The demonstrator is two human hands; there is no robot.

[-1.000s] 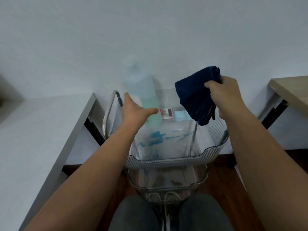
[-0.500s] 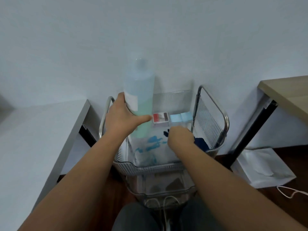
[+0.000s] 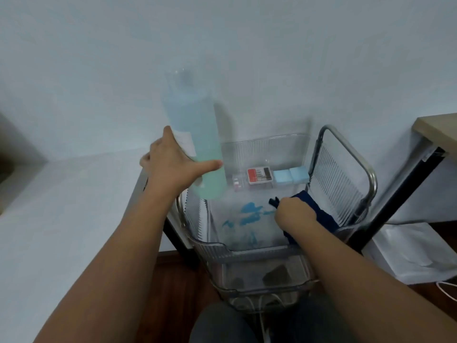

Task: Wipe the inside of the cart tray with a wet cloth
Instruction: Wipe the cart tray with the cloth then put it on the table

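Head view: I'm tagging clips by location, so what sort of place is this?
Probably a home room or small office, hard to say which. A clear tiered cart stands against a plain white wall, between two desks, on dark wood flooring.

You faced a plain pale wall (image 3: 247,58). A white-topped table (image 3: 61,219) stood on your left, a light wooden desk with black legs (image 3: 437,129) on your right, over dark wood flooring (image 3: 178,293).

bottle label (image 3: 184,142) blurred, no readable text
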